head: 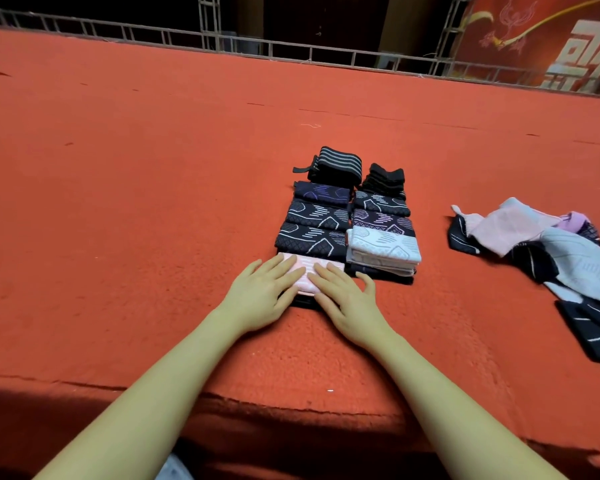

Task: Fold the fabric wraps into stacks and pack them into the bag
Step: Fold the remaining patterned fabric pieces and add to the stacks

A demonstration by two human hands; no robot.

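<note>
Both hands flat, left hand (261, 296) and right hand (347, 304), fingers (284, 268) straight and slightly spread, pressing a folded pink wrap (309, 271) at the near end of two rows of folded wraps (347, 216). Knitted, patterned rectangles on red felt tabletop (153, 168). Unfolded wraps (548, 251) heaped at right.

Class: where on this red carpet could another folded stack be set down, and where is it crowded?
Free: carpet left of the folded stacks, and the strip between them and the unfolded pile. Crowded: the near end, where both hands press the pink wrap.
</note>
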